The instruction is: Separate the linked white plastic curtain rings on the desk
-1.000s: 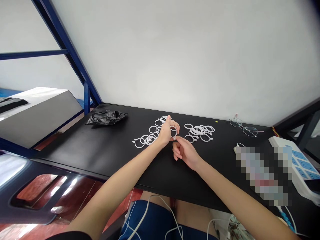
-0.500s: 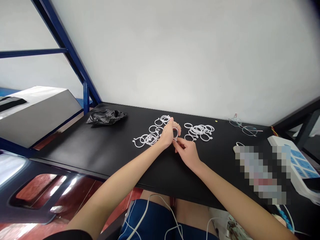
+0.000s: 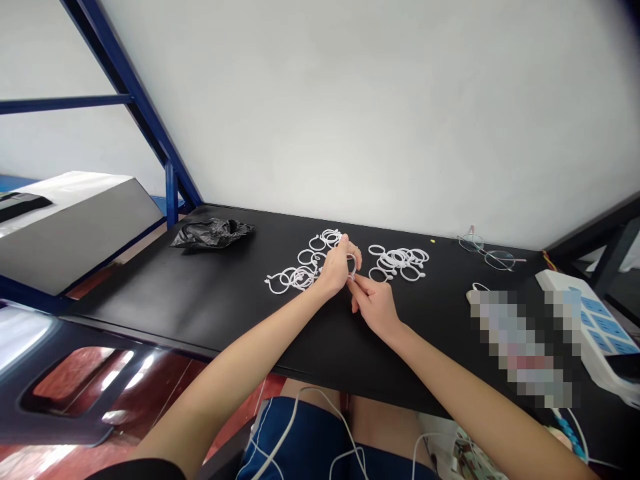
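A white ring [image 3: 354,265] is held upright between my two hands above the black table. My left hand [image 3: 338,267] grips it from the left, thumb pointing up and fingers curled behind it. The fingertips of my right hand [image 3: 374,301] pinch the ring's lower edge. Several white rings [image 3: 296,277] with small knobs lie in a loose group to the left, partly behind my left hand. Another pile of white rings [image 3: 399,259] lies to the right, just beyond my right hand.
A crumpled black plastic bag [image 3: 213,233] lies on the black table [image 3: 200,300] at the left. Eyeglasses [image 3: 493,256], a blurred-out object [image 3: 523,347] and a white power strip [image 3: 595,327] are at the right. Blue metal framing [image 3: 135,100] stands at the left.
The fingers of my right hand have shifted slightly at the ring's lower edge. My left hand still holds the ring in nearly the same spot.
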The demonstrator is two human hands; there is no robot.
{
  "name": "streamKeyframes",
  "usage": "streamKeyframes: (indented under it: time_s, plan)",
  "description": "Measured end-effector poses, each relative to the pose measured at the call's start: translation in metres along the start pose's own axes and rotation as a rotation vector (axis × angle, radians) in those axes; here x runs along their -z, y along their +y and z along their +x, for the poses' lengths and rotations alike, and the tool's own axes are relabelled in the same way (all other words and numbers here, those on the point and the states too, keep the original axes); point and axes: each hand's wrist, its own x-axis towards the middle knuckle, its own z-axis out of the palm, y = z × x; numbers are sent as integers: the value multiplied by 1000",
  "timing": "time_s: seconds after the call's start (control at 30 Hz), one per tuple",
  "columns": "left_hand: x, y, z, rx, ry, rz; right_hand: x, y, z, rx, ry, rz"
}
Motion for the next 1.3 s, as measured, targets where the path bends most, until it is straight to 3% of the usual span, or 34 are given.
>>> streamKeyframes:
  time_s: [0.6, 1.3]
  plan:
    - [-1, 0, 1, 26, -1, -14, 0, -1, 0, 65, -11, -58]
    - [0, 3, 2, 101, -102, -149, 0, -5, -1, -10, 32, 82]
